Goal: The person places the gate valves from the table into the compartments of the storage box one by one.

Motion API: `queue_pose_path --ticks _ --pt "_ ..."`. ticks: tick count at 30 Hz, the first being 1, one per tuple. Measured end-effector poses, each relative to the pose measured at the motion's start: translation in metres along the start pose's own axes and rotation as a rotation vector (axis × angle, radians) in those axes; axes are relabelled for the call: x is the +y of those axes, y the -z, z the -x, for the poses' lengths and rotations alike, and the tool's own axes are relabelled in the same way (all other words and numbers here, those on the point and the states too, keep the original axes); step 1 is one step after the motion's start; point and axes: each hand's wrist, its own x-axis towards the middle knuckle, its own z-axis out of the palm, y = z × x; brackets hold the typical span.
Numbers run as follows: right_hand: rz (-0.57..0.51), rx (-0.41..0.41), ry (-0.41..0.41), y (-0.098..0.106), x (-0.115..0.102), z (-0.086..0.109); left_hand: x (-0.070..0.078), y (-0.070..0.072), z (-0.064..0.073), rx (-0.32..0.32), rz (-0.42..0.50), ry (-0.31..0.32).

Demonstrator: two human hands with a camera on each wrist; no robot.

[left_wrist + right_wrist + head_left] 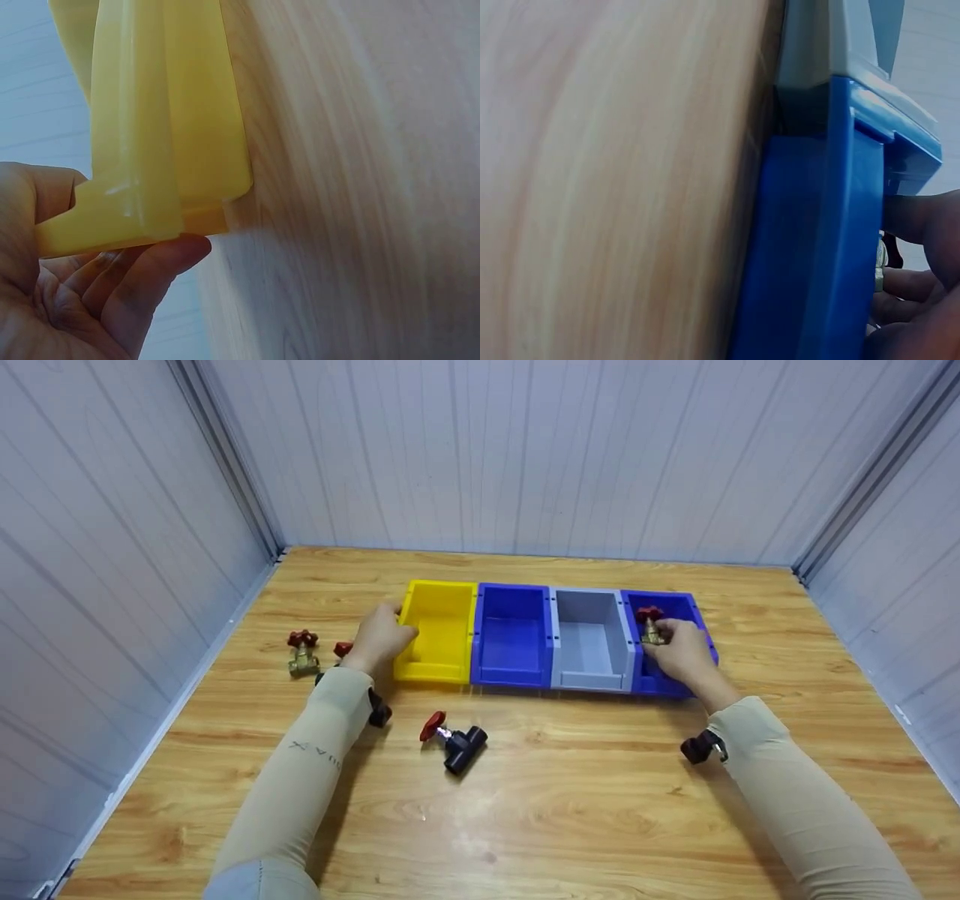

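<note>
My left hand (381, 639) grips the left wall of the yellow bin (441, 615), thumb inside and fingers outside; the left wrist view shows the hand (112, 292) at the bin's corner. At the other end of the row, my right hand (684, 651) holds a brass valve (652, 634) with a red handwheel, over the right-hand blue bin (679, 605). In the right wrist view the blue bin's wall (802, 240) hides most of the valve.
Between the end bins stand another blue bin (514, 604) and a grey bin (589, 607). A black tee-shaped valve (463, 750) with a red handwheel lies in front. To the left stands a brass valve (303, 656); another red handwheel (343, 649) shows beside my left wrist.
</note>
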Motion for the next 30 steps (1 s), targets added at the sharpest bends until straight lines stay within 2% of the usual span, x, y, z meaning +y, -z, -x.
queue_pose_path --ticks 8,18,30 --pt "0.023 -0.002 -0.005 -0.004 0.003 -0.004 -0.002 0.002 0.000 -0.002 -0.027 -0.023" --pt "0.044 -0.015 -0.009 -0.008 0.009 -0.009 -0.002 0.002 0.001 -0.003 -0.009 -0.004" --pt "0.060 0.004 0.008 -0.010 0.011 -0.006 0.000 0.000 0.004 0.009 -0.002 -0.014"
